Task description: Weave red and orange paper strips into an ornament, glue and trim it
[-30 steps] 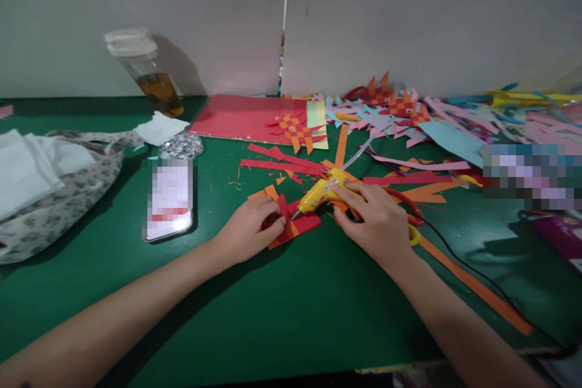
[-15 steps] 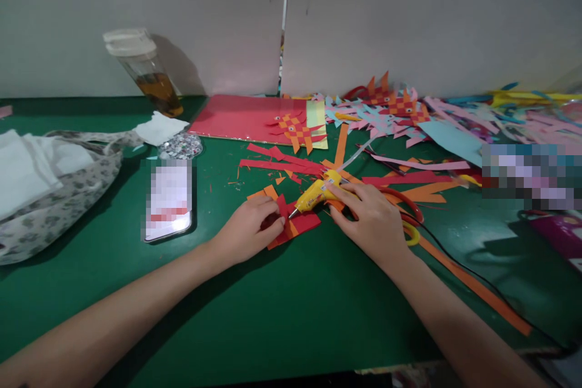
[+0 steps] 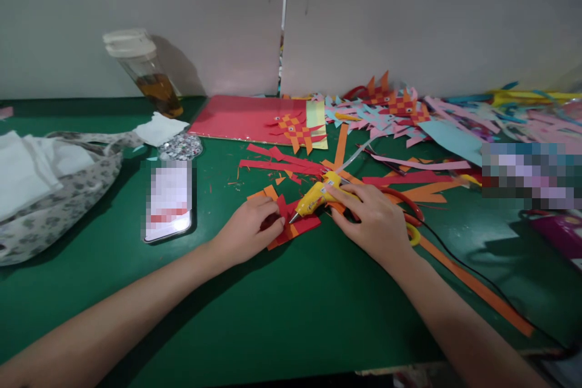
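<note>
My left hand point(image 3: 248, 231) presses down on a woven piece of red and orange paper strips point(image 3: 300, 225) lying on the green table point(image 3: 282, 309), fingers curled onto it. My right hand point(image 3: 375, 221) grips a yellow hot glue gun point(image 3: 316, 194), whose metal tip points down-left and touches the paper piece just right of my left fingertips. A black cord point(image 3: 459, 260) trails from under my right hand toward the right edge.
A phone point(image 3: 168, 200) lies left of my hands, with a dish of googly eyes point(image 3: 180, 147), a jar point(image 3: 145, 70) and a patterned cloth bag point(image 3: 50, 194) beyond. Red card point(image 3: 245, 116), finished paper crabs point(image 3: 297, 129) and many loose strips crowd the back right. Scissors handles point(image 3: 411, 227) sit beside my right hand.
The glue gun shifted slightly left and down, bringing its tip onto the paper piece. My left hand stayed put.
</note>
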`<state>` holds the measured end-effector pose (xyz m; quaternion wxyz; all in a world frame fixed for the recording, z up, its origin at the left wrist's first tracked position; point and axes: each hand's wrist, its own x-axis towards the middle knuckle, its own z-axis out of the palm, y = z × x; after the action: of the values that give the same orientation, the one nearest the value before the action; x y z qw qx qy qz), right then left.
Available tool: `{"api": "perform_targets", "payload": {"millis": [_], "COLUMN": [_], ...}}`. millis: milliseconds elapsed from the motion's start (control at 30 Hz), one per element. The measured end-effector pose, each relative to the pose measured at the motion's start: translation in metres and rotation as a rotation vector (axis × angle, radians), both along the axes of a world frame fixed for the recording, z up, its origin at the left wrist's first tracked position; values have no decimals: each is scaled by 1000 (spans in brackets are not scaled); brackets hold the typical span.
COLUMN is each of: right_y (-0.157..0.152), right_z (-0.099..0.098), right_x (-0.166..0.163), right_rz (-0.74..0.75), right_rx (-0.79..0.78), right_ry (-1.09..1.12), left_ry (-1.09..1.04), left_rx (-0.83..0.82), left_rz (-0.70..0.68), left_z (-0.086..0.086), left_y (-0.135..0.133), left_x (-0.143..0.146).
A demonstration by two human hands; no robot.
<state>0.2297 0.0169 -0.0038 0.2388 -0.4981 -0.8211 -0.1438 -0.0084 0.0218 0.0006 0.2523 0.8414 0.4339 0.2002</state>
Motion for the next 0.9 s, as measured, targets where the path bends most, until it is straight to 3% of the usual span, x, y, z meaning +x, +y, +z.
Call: {"api": "perform_targets", "payload": {"millis": [733, 900], "right_y": [2, 2], "right_z": [1, 2], "right_x": [7, 4], "right_rz": [-75, -18], "right_rx": [52, 30], "right_ry": [-46, -29], "left_ry": [10, 12], "left_rx": [-8, -16], "left_rz": [-12, -3], "left_z": [-2, 0], "left_y": [0, -1], "left_x": [-1, 0]}}
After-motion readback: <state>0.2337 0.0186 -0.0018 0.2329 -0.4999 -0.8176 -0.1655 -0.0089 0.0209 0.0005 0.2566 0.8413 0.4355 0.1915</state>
